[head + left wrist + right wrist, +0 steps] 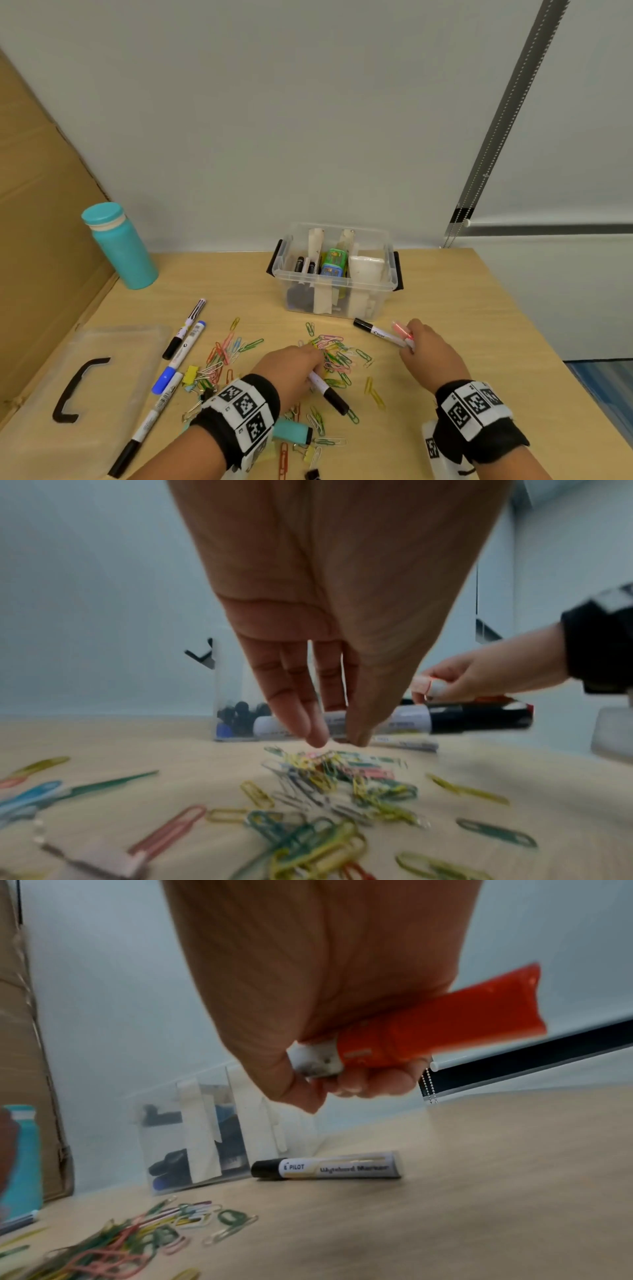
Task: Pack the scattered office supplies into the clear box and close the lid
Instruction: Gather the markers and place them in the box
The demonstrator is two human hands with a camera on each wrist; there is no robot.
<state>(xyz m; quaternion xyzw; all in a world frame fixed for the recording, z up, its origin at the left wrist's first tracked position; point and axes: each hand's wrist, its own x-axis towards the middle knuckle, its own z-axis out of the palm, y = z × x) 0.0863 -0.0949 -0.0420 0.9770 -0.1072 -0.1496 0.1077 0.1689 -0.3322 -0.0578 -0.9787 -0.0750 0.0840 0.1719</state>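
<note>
The clear box (pixel 385 298) stands open at the back middle of the desk, with markers and paper dividers inside. Its lid (pixel 113 346) lies flat at the left. My left hand (pixel 317 353) is over a heap of coloured paper clips (pixel 334 356), thumb and fingertips (pixel 318 739) together on a black-capped marker (pixel 329 394) that sticks out toward me. My right hand (pixel 411 337) grips a red-capped marker (pixel 428 1031) just above the desk, right of the clips. A black Pilot marker (pixel 371 330) lies in front of the box.
Three more markers (pixel 178 356) lie left of the clips. Binder clips (pixel 191 375) and a teal item (pixel 291 431) sit near my left wrist. A teal bottle (pixel 120 246) stands at the back left beside a cardboard sheet (pixel 34 240).
</note>
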